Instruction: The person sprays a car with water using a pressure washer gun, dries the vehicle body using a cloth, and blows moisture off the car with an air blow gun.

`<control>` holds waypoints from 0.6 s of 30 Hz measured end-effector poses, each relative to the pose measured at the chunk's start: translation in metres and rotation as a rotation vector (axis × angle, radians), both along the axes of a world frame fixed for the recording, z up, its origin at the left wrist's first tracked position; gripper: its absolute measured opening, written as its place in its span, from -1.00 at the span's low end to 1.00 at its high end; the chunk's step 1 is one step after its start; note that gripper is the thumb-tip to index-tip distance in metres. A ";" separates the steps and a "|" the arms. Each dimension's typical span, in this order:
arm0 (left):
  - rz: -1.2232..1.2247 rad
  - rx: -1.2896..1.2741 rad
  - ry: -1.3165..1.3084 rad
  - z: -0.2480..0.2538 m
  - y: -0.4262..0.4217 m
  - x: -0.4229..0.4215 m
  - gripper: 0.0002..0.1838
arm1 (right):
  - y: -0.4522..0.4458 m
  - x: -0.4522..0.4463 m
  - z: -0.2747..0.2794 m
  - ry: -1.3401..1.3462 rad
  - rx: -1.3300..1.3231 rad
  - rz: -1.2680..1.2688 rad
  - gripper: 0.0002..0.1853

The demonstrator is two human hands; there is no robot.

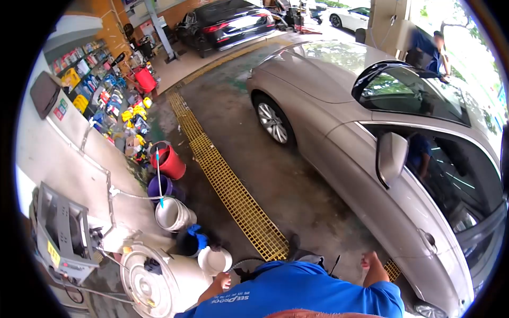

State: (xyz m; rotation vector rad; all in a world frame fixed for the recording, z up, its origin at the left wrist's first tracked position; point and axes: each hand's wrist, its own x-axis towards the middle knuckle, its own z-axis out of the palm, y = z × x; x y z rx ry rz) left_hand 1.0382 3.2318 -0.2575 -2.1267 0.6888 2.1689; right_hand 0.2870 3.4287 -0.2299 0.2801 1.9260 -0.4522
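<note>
My left hand (225, 280) hangs low at my left side, fingers loosely curled, with nothing visible in it. A white bucket (215, 261) stands closest to it, and a large pale drum (146, 283) is further left. On the other side my right hand (366, 260) is raised slightly with bent fingers, and I see no object in it. It is beside a beige car (339, 143), apart from the door. The front of my blue shirt (297, 291) fills the bottom of the view.
A yellow floor grating (228, 185) runs ahead. Along the left wall stand a red bucket (169, 162), a purple bucket (160, 186), another white bucket (175, 214) and shelves of bottles (87, 66). A black car (225, 26) is parked ahead. Another person (432, 50) stands beyond the beige car.
</note>
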 end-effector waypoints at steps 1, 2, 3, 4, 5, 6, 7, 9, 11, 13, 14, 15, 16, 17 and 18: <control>0.137 -0.031 0.026 0.002 -0.021 0.000 -0.90 | -0.055 -0.007 0.018 0.168 -0.081 0.596 -0.75; 0.064 -0.101 -0.207 0.018 -0.050 -0.017 -0.91 | -0.115 -0.022 0.015 0.213 -0.109 0.808 -0.76; 0.126 -0.115 -0.140 0.022 -0.076 -0.023 -0.92 | -0.176 -0.025 0.016 0.217 -0.171 0.842 -0.78; 0.187 -0.140 -0.068 0.020 -0.100 -0.028 -0.93 | -0.229 -0.022 0.022 0.172 -0.242 0.738 -0.80; 0.217 -0.212 -0.119 0.025 -0.116 -0.045 -0.91 | -0.276 -0.014 0.033 0.095 -0.313 0.600 -0.81; 0.246 -0.286 -0.171 0.050 -0.138 -0.070 -0.90 | -0.321 -0.004 0.046 0.012 -0.376 0.489 -0.83; 0.410 -0.260 0.068 0.037 -0.157 -0.067 -0.82 | -0.360 0.007 0.059 -0.065 -0.421 0.439 -0.84; 0.390 -0.239 -0.025 0.023 -0.182 -0.086 -0.87 | -0.425 0.023 0.073 -0.148 -0.457 0.414 -0.86; 0.260 -0.070 0.169 -0.027 -0.213 -0.066 -0.85 | -0.473 0.030 0.066 -0.055 -0.441 0.506 -0.88; 0.118 -0.019 0.034 -0.047 -0.240 -0.064 -0.90 | -0.506 0.034 0.042 0.143 -0.389 0.682 -0.90; -0.171 -0.127 0.073 -0.047 -0.265 -0.047 -0.92 | -0.514 0.042 0.046 0.147 -0.387 0.660 -0.90; -0.626 -0.393 0.141 -0.043 -0.294 -0.029 -0.92 | -0.519 0.046 0.056 0.099 -0.393 0.491 -0.90; -1.076 -0.699 0.189 -0.040 -0.324 -0.012 -0.91 | -0.527 0.046 0.069 0.056 -0.391 0.324 -0.91; -1.405 -0.978 0.217 -0.036 -0.351 0.004 -0.90 | -0.533 0.040 0.079 -0.118 -0.328 0.202 -0.88; -1.628 -1.223 0.248 -0.036 -0.382 0.017 -0.87 | -0.539 0.043 0.088 -0.105 -0.326 0.185 -0.88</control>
